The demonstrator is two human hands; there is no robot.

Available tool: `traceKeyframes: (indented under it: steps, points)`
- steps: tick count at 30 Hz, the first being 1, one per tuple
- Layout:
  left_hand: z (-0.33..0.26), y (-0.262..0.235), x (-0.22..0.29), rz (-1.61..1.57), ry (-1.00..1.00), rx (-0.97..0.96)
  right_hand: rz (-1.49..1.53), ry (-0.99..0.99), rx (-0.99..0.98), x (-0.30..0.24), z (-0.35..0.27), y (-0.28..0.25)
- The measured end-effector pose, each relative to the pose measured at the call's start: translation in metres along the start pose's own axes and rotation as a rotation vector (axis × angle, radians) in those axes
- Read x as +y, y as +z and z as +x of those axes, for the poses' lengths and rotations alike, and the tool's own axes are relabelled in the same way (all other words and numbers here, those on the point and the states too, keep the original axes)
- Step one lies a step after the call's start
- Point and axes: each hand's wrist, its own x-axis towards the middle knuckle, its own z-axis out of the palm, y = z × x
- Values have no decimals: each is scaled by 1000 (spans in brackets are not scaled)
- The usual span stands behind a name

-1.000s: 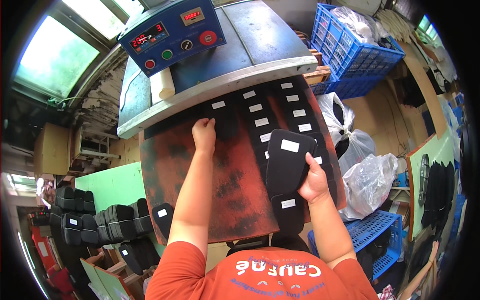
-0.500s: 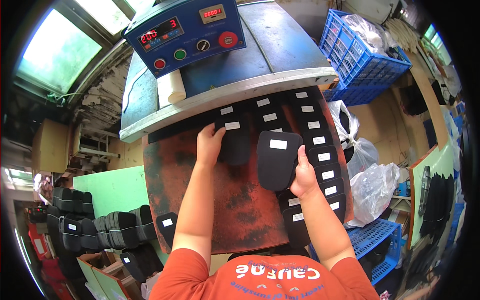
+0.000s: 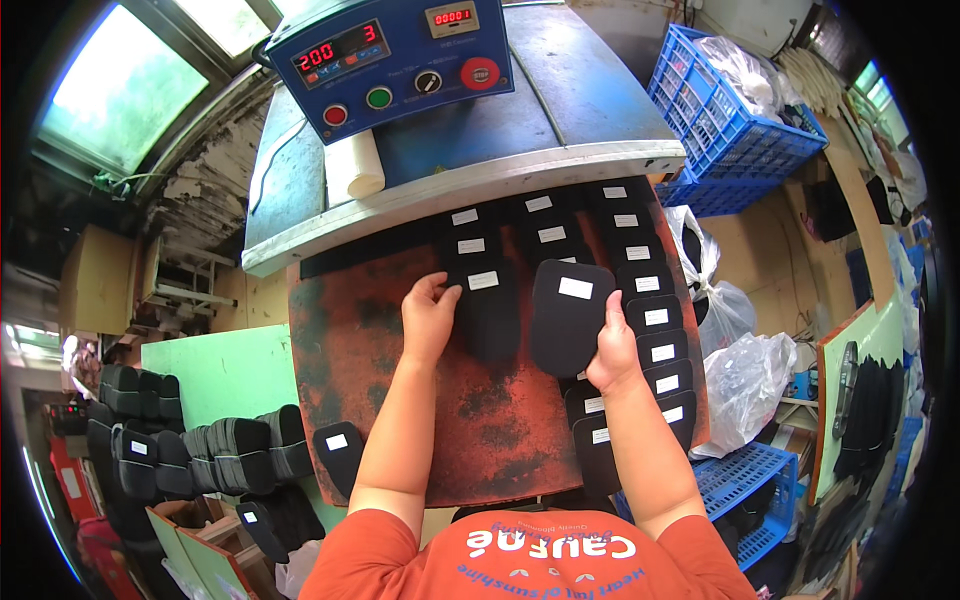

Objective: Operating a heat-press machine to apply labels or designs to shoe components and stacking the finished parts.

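Observation:
My right hand (image 3: 613, 350) grips a small stack of black rounded fabric pads (image 3: 568, 325), thumb along its right edge; a white label shows on the top one. The stack is held above the red-brown, black-stained board (image 3: 400, 430). Beside the left edge of a flat-lying black pad (image 3: 490, 325) is my left hand (image 3: 430, 315), fingers loosely curled, thumb and forefinger slightly apart, with nothing visible between them. That pad overlaps others in a column. More labelled pads lie in overlapping columns to the right, the rightmost column (image 3: 663, 353) running toward my body.
A blue press with a control box (image 3: 400, 75) stands beyond the board, its metal edge (image 3: 470, 195) crossing above the far pads. One pad (image 3: 338, 455) lies at the near left corner. Stacked pads (image 3: 240, 455) stand at left. Blue crates (image 3: 725, 120) and plastic bags (image 3: 745, 390) are at right.
Another labelled pad now lies at the near end of the column by my left hand. That hand's fingers have come off the pad's edge. My right hand still holds the stack.

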Motion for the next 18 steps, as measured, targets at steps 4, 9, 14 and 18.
traceKeyframes:
  steps: [4, 9, 14, 18]
  points:
    - [-4, 4, 1, 390, 353, 185, 34, 69, 6, 9, 3, -5]
    - [-63, 20, 35, -276, -97, -211, 37, 164, -1, 32, -5, 10]
    - [-82, 19, 27, 23, 312, 63, 71, 197, -43, 37, -13, 18]
    - [-90, 16, 22, 120, 392, 83, 84, 212, 15, 44, -15, 10]
